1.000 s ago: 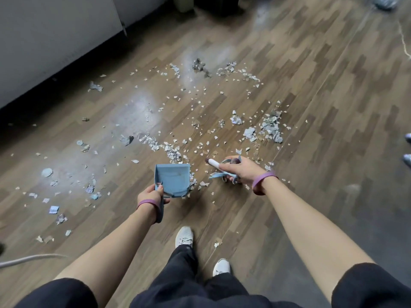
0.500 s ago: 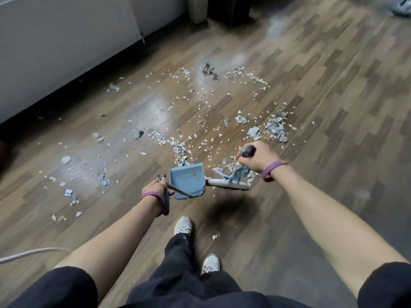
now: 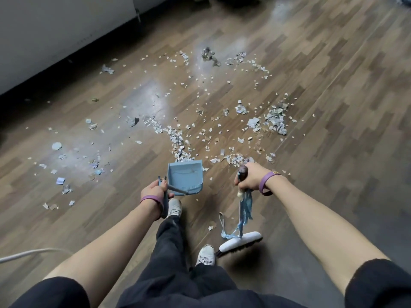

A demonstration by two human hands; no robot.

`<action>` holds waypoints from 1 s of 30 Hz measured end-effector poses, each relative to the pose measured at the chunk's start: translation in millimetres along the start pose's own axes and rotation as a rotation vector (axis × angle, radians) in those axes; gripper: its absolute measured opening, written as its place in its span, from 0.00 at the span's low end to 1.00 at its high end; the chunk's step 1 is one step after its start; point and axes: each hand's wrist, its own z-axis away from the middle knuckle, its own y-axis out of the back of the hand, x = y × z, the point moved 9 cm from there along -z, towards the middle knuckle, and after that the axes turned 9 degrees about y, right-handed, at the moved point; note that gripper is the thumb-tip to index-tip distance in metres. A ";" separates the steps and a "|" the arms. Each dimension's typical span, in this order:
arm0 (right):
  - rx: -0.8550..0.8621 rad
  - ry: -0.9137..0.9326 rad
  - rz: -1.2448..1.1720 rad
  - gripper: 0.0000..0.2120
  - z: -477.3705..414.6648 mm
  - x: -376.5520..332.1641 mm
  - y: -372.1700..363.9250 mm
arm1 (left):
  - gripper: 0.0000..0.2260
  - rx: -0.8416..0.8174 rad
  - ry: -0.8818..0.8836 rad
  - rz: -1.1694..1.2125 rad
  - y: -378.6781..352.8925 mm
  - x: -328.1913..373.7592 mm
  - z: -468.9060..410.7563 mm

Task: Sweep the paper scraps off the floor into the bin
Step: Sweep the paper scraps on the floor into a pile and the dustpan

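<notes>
Blue dustpan (image 3: 185, 176) by paper scraps (image 3: 178, 141), left hand (image 3: 154, 192) fingers gripping it; right hand (image 3: 251, 178) fingers grip broom (image 3: 241, 241). Keep lip flat, short strokes.

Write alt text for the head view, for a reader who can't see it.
Seen from above, a person's left hand holds a blue dustpan and the right hand a brush near their shoes, with paper scraps strewn across the wooden floor ahead.

A white cable (image 3: 22, 254) curves in from the left edge, well apart from the pale wall panel (image 3: 55, 30).
</notes>
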 end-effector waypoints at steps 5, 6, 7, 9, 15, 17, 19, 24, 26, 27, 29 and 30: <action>-0.022 -0.094 -0.011 0.10 -82.4 -15.6 -21.6 | 0.15 0.000 0.051 -0.013 8.1 38.4 -49.0; -0.003 -0.118 -0.025 0.11 -102.1 -20.2 -19.4 | 0.14 0.004 0.065 -0.017 10.7 47.4 -59.8; 0.017 -0.133 -0.051 0.11 -121.9 -26.2 -15.9 | 0.15 0.006 0.077 -0.025 13.3 56.6 -70.1; 0.054 -0.131 -0.102 0.09 -161.4 -45.2 -6.6 | 0.15 0.006 0.096 -0.041 18.3 76.2 -89.0; 0.268 -0.085 -0.221 0.08 -219.2 -132.6 74.8 | 0.15 0.023 0.122 -0.036 31.7 134.0 -127.1; 0.355 -0.079 -0.276 0.07 -232.5 -145.1 108.0 | 0.16 0.027 0.118 -0.017 32.9 151.9 -133.8; 0.428 -0.080 -0.287 0.04 -239.1 -157.0 134.7 | 0.16 0.033 0.109 -0.010 33.2 168.4 -137.0; 0.500 -0.039 -0.057 0.09 -235.4 -201.3 171.2 | 0.16 0.050 0.047 0.008 37.8 202.9 -142.0; 0.443 0.016 0.037 0.07 -235.4 -217.5 172.5 | 0.15 0.051 0.027 0.020 39.4 213.0 -140.5; 0.421 0.035 0.077 0.07 -234.0 -223.8 173.8 | 0.15 0.050 0.016 0.024 39.3 217.5 -140.1; 0.399 0.025 0.135 0.07 -227.2 -227.0 177.0 | 0.14 0.044 -0.003 0.020 36.6 224.8 -137.4; 0.387 0.013 0.155 0.07 -222.1 -224.4 177.9 | 0.14 0.038 -0.012 0.012 33.9 227.1 -135.8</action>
